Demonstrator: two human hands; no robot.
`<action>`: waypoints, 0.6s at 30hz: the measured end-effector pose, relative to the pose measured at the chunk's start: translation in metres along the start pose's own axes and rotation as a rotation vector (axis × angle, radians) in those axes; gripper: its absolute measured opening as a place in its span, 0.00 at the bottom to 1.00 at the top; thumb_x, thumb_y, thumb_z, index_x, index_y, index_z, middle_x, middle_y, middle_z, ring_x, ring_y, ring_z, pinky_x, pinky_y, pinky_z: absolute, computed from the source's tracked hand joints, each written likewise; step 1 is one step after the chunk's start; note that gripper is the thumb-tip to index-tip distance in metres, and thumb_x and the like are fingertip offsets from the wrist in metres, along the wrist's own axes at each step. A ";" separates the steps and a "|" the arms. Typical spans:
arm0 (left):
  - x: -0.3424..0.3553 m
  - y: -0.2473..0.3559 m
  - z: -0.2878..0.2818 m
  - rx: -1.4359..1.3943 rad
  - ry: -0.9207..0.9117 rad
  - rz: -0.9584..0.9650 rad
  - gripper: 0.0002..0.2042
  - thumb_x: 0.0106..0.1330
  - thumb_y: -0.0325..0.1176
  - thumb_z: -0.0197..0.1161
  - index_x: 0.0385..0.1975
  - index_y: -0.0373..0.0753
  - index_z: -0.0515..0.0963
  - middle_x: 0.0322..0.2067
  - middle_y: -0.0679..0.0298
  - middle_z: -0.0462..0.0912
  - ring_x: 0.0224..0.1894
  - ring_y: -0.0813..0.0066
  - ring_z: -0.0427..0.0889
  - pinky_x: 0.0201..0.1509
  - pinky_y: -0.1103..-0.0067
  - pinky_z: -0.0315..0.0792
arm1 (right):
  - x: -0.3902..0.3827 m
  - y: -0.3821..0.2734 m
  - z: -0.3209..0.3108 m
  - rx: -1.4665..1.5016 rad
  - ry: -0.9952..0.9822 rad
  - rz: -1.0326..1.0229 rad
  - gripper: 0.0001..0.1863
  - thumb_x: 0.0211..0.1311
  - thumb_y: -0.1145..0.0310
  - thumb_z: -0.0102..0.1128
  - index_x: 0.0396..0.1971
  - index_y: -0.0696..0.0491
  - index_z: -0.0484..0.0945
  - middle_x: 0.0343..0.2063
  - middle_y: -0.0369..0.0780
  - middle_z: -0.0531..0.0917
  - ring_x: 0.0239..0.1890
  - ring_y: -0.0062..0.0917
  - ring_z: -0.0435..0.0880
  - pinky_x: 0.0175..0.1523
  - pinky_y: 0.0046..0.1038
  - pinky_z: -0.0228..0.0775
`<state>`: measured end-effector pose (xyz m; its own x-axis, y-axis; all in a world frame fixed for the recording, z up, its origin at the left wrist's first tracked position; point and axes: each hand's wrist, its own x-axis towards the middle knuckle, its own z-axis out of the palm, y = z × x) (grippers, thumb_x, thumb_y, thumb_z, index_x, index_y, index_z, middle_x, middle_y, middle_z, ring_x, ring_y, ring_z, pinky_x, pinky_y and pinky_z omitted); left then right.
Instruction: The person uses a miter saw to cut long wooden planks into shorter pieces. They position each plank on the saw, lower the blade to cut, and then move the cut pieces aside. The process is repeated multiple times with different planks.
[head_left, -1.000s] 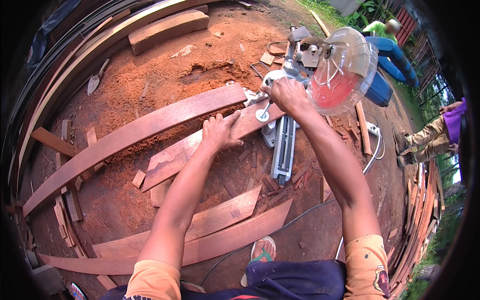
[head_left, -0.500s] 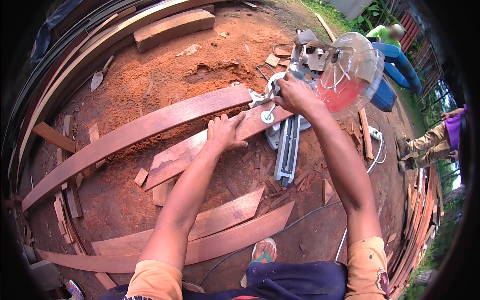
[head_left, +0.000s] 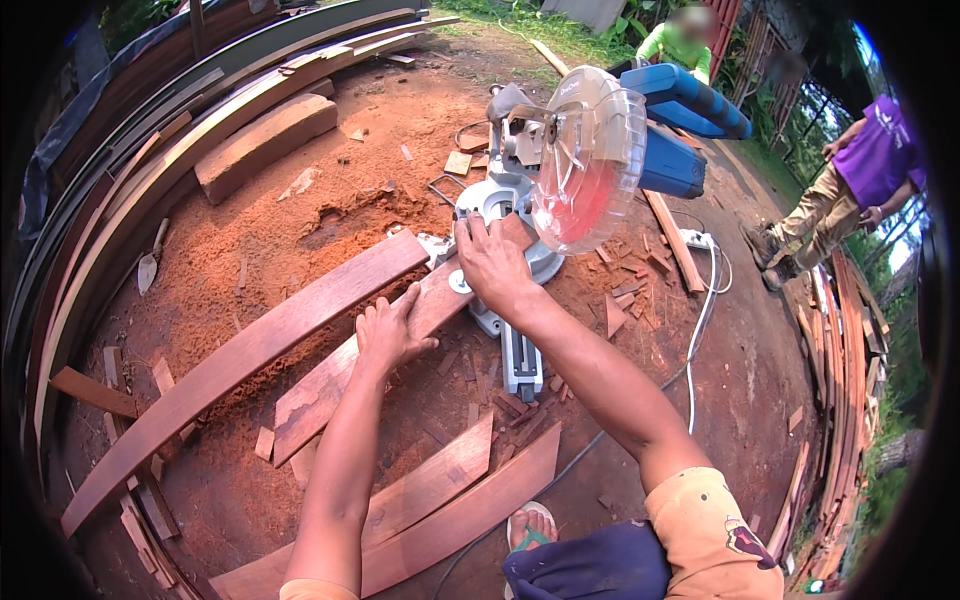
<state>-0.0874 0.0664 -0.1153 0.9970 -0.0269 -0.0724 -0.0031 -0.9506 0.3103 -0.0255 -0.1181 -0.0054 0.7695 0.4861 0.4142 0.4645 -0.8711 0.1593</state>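
Observation:
A reddish-brown wooden plank (head_left: pixel 330 392) lies slanted across the base of a miter saw (head_left: pixel 505 190). My left hand (head_left: pixel 388 335) grips it across its width, index finger and thumb reaching toward opposite edges. My right hand (head_left: pixel 492 265) is closed over the saw's clamp, its fingers hiding the handle. Just left of that hand the clamp's round silver foot (head_left: pixel 459 281) presses on the plank. The saw's blade, under a clear guard (head_left: pixel 590 160), stands raised to the right. Beyond the plank lies a long curved board (head_left: pixel 245 365).
Two more boards (head_left: pixel 470 510) lie near my sandalled foot. Sawdust (head_left: pixel 300 240) and offcuts cover the ground. A trowel (head_left: pixel 150 265) and stacked timber are at left. A white cable (head_left: pixel 695 340) runs at right. A person in purple (head_left: pixel 880 150) stands right; another in green (head_left: pixel 670 45) is behind.
The view has shifted, moving the saw leftward in the picture. My right hand sits lower over the clamp, and its black knob no longer shows. My left hand stays on the plank.

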 end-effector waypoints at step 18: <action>0.001 -0.010 0.008 -0.025 -0.013 0.015 0.53 0.46 0.63 0.79 0.76 0.68 0.60 0.52 0.53 0.76 0.54 0.55 0.76 0.58 0.60 0.68 | 0.055 0.062 -0.014 0.052 -0.487 -0.460 0.13 0.73 0.63 0.57 0.43 0.58 0.77 0.40 0.53 0.82 0.42 0.50 0.85 0.48 0.48 0.78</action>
<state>-0.0870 0.0732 -0.1259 0.9958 -0.0453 -0.0802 -0.0159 -0.9420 0.3352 0.0395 -0.1459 0.0394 0.5927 0.7934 -0.1387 0.8033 -0.5695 0.1744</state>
